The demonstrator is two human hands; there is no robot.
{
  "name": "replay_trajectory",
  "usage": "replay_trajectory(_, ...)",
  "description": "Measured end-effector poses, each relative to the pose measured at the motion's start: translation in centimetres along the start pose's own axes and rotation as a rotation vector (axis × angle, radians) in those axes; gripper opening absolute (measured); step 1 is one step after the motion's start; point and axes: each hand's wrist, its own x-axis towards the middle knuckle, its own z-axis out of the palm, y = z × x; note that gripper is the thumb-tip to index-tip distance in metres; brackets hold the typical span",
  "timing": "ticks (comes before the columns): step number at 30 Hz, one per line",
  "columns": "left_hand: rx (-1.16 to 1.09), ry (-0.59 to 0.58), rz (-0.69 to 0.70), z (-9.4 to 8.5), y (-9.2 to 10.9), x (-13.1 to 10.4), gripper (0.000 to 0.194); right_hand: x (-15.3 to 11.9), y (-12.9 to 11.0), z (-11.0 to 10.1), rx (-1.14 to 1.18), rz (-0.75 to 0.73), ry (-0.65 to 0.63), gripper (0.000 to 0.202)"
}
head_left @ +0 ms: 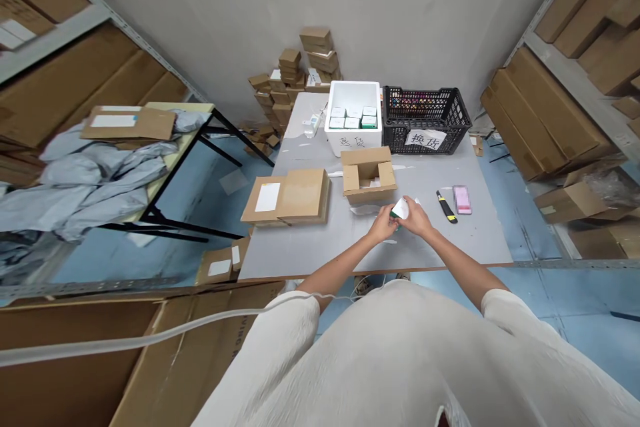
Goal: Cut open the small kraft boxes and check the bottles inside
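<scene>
Between my two hands is a small green and white box (401, 208), held above the front middle of the grey table. My left hand (383, 225) grips its left side with bent fingers. On its right side, my right hand (415, 217) is closed around it. An open cardboard box (369, 177) stands just behind my hands, its flaps up and some pale thing inside. Farther back, a white foam box (353, 140) holds several similar green and white boxes (353, 119). Next to it is a black plastic crate (425, 121) with a paper sign.
Cardboard parcels (303, 197) lie on the table's left part. A yellow and black utility knife (447, 207) and a pink phone-like item (463, 200) lie at right. A small white bottle (313, 125) is near the foam box. Grey bags (107, 160) cover a side table; shelves flank both sides.
</scene>
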Motion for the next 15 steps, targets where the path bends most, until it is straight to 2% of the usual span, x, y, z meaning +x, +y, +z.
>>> replay_trajectory(3, -0.007, 0.016, -0.059, -0.4, -1.4, -1.0, 0.078, -0.7, -0.7, 0.9, 0.059, -0.041, -0.100, 0.090)
replay_trajectory(6, -0.008, 0.037, -0.082, -0.9, -2.0, -1.9, 0.090, -0.8, -0.8, 0.9, 0.077, -0.076, -0.153, 0.074)
replay_trajectory(11, -0.030, 0.074, -0.049, -1.6, -1.4, -2.4, 0.106, -0.6, -0.7, 0.4, 0.058, -0.076, -0.158, 0.054)
replay_trajectory(15, -0.022, 0.046, 0.005, -2.0, -0.8, -2.2, 0.114, -0.8, -1.4, 0.1, 0.026, 0.002, -0.161, 0.040)
